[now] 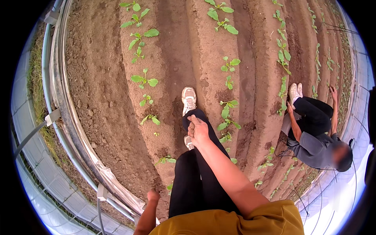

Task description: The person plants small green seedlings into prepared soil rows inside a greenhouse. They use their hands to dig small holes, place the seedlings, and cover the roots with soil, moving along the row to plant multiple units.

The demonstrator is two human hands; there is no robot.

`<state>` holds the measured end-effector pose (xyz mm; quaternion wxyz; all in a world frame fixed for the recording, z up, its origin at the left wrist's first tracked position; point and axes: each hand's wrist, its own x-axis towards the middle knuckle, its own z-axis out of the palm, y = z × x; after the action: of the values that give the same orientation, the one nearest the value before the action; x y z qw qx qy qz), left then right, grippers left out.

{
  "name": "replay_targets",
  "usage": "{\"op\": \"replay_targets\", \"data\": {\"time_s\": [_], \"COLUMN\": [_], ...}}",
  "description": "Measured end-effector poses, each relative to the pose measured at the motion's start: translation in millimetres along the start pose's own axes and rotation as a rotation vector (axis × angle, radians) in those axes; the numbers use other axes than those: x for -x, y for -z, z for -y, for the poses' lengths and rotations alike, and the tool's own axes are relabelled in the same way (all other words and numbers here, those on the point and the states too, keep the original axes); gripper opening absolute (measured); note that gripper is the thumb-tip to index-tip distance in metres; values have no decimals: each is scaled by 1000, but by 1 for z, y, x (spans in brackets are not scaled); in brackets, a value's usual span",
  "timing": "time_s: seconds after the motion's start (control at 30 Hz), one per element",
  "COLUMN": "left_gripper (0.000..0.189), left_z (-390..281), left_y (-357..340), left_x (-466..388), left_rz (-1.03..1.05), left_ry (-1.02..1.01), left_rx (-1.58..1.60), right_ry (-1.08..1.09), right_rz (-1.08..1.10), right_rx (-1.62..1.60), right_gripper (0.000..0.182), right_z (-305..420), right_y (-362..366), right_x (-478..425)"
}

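My right hand (198, 129) is above my bent knee, its fingers curled with thumb and fingertips together; whether something small is between them cannot be told. Down at the soil near the foot of the left ridge is my left hand (153, 195), its fingertips partly hidden against dark soil. Close to it, a leafy seedling (169, 186) stands at the ridge's edge, with another seedling (165, 159) farther up. More green seedlings (144, 79) grow in a row along the left ridge. A second row of seedlings (225, 112) runs along the ridge to the right of my legs.
A co-worker (314, 129) in dark clothes sits low among the rows at right, hands apart from mine. At left, a metal rail (48, 73) and rolled plastic sheeting (85, 141) border the soil. My shoe (189, 98) rests in the furrow. Translucent greenhouse walls curve around both sides.
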<state>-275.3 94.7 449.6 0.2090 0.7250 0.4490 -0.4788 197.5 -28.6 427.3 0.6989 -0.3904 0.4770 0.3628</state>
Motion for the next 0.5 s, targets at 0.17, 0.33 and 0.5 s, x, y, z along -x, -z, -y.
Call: {"op": "replay_targets", "data": {"time_s": [0.17, 0.33, 0.5], "left_gripper": [46, 37, 20], "left_z": [-115, -118, -120], "left_y": [167, 227, 279], "left_x": [-36, -33, 27], "left_rz": [48, -149, -118], "left_ry": [157, 123, 302], "left_rx": [50, -163, -274], "right_ry": [-64, -168, -187], "right_rz": [-54, -44, -24], "right_rx": [-157, -216, -69], "right_gripper": [33, 35, 13], "right_z": [48, 82, 100], "right_y": [-13, -31, -33], "right_x": [-8, -14, -22]}}
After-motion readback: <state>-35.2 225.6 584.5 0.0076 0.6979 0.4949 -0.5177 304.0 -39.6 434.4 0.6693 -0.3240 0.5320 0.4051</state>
